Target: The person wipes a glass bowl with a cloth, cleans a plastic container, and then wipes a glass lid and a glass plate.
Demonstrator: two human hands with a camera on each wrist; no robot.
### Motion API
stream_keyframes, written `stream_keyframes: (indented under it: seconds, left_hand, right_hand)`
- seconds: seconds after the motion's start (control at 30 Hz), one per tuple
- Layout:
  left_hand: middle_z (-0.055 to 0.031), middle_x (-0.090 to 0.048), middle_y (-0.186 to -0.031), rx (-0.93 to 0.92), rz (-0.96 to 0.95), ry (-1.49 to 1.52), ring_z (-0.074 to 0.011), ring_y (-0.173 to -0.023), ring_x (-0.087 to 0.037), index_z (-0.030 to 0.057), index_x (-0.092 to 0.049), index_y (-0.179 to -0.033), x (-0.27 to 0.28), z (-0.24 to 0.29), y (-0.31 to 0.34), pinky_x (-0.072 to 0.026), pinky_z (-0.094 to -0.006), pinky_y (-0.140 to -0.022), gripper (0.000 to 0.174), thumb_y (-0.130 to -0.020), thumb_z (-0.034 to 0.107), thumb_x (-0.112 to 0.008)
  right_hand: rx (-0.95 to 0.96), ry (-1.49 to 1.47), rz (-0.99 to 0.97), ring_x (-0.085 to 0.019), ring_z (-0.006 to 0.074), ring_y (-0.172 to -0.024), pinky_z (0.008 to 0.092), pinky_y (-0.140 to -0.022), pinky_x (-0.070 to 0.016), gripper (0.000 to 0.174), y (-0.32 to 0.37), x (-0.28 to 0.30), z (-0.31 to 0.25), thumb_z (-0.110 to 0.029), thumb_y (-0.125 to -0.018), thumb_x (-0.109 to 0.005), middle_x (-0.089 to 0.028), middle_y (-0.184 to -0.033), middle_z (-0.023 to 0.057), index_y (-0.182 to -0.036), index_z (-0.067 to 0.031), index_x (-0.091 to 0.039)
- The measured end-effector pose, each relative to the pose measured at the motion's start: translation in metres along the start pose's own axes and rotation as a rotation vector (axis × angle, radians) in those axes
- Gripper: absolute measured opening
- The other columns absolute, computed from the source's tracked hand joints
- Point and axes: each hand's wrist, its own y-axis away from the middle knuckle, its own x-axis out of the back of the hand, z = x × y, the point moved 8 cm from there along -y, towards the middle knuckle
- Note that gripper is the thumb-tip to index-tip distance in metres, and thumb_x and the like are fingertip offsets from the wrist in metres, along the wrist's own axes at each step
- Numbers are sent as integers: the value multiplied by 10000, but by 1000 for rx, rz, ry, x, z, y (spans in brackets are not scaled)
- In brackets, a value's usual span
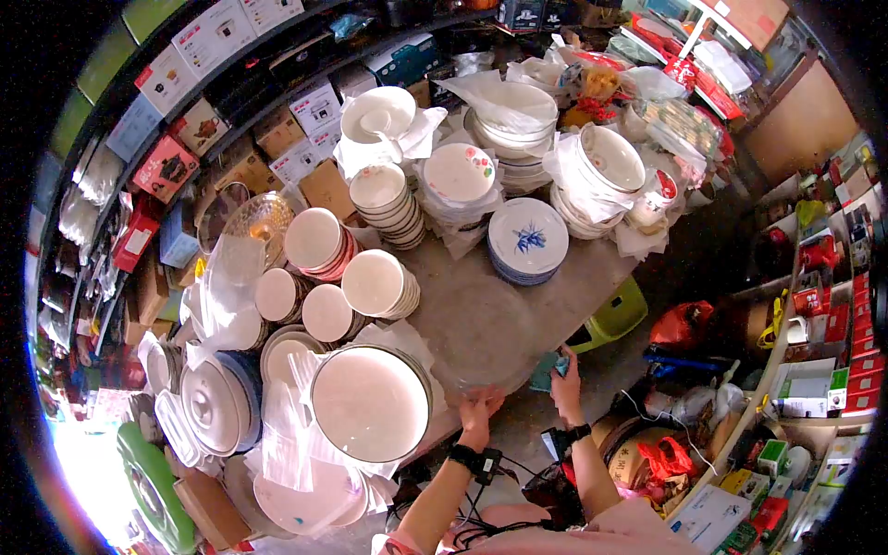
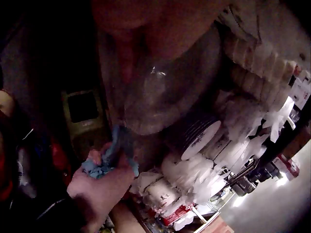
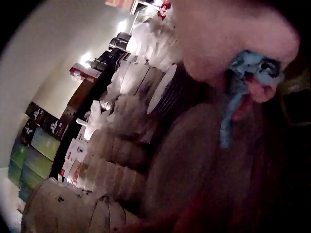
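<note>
A large clear round plate (image 1: 483, 333), apparently glass, lies over the grey table at its front edge, with a faint glare on it in the left wrist view. My left hand (image 1: 478, 414) grips its near rim; in the left wrist view a finger (image 2: 125, 63) reaches over the see-through surface. To the right of the plate, my right hand (image 1: 566, 388) holds a crumpled blue-green cloth (image 1: 546, 372). Part of that cloth (image 3: 235, 97) hangs down from between the fingers in the right wrist view. Behind the plate stands a stack of white plates with a blue plant motif (image 1: 529, 239).
Stacked bowls (image 1: 375, 285) crowd the left side, with a wide dark-rimmed bowl (image 1: 370, 402) close to my left arm. Paper-wrapped dishes (image 1: 518, 116) fill the back. A green plastic stool (image 1: 618, 314) stands beyond the table's right edge. Shelves of boxes (image 1: 814, 388) line the right.
</note>
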Motion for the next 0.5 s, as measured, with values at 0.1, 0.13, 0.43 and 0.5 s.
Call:
stream_keyframes:
  seconds: [0.1, 0.13, 0.43, 0.5]
  left_hand:
    - [-167, -652, -1131, -86, -59, -118, -313, -1032, -687, -1, -499, -1090, 41, -41, -49, -598, -420, -927, 131, -1009, 82, -560]
    - [-168, -653, -1124, -195, -121, -244, -305, -1033, -688, -4, -505, -1109, 49, -48, -60, -600, -416, -918, 147, -1014, 94, -560]
    - [-179, -701, -932, -60, -45, -438, -250, -913, -711, -83, -557, -1102, 13, 18, -9, -591, -355, -789, 310, -1019, 215, -578]
    - [-186, -703, -944, -168, 57, -760, -252, -890, -715, -89, -556, -1113, 18, 28, -17, -590, -354, -780, 347, -1012, 240, -592]
  right_hand:
    - [-7, -172, -108, -673, 114, -769, 304, -613, -519, 343, -1, -27, 21, -223, -971, -661, -682, -893, 33, -1250, -32, -602]
    - [-91, -131, -237, -680, 239, -840, 362, -705, -524, 366, -1, -41, 26, -252, -952, -677, -697, -940, 122, -1241, -41, -602]
    - [-117, 1, -278, -702, 191, -778, 342, -673, -553, 397, -2, -73, 37, -333, -889, -748, -724, -922, 79, -1114, -13, -677]
    - [92, 77, -198, -712, 288, -873, 385, -776, -548, 449, -1, -53, -18, -328, -875, -755, -730, -988, 138, -1183, -20, -644]
